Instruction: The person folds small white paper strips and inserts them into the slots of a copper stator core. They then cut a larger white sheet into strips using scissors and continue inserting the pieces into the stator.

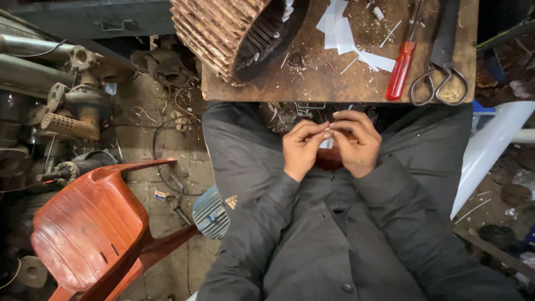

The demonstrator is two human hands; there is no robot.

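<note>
Paper slip (pixel 327 142), white, one: pinched between left hand (pixel 302 149) and right hand (pixel 354 142), fingertips together over the lap at 6 o'clock of the workbench (pixel 312 83). Folding appears underway, unfinished. Head view, on the bench: one stator core (pixel 234 30) (11 o'clock), one red screwdriver (pixel 402 67), one pair of scissors (pixel 440 78), several cut paper pieces (pixel 343 33).

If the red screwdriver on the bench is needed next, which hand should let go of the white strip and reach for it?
Probably the right hand. The red screwdriver lies on the wooden bench above that hand, beside the scissors. The left hand would have to cross over, and can likely keep pinching the white strip.
</note>
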